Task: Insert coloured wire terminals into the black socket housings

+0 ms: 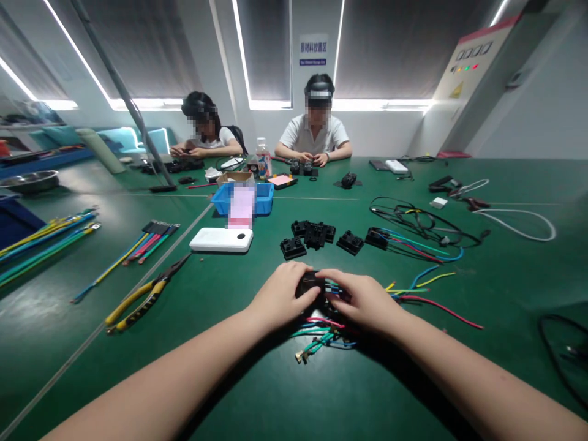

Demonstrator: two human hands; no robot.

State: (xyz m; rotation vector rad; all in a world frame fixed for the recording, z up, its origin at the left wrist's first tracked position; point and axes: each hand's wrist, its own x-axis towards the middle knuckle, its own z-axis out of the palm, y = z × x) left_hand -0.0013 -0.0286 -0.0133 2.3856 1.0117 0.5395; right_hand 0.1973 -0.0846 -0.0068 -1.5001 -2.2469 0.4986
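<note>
Near the middle of the green table, my left hand [283, 288] is closed around the left side of a black plastic housing [309, 283]. From the other side my right hand [362, 297] grips the coloured wires [331, 286] where they meet the housing; its fingertips partly hide them. Loose wire ends in red, yellow, green and blue stick out to the right behind my right hand. Below both hands lies a bunch of short wires with metal terminals [301, 356]. Just beyond sit several black plastic housings [316, 234], and one wired housing [377, 237] lies to their right.
Yellow-handled pliers [138, 306], bundled wires [151, 239] and a white power bank [221, 239] lie to the left. Behind them stands a blue bin [263, 199]. Black cables [413, 214] coil at right. Two people [313, 131] work across the table [275, 392].
</note>
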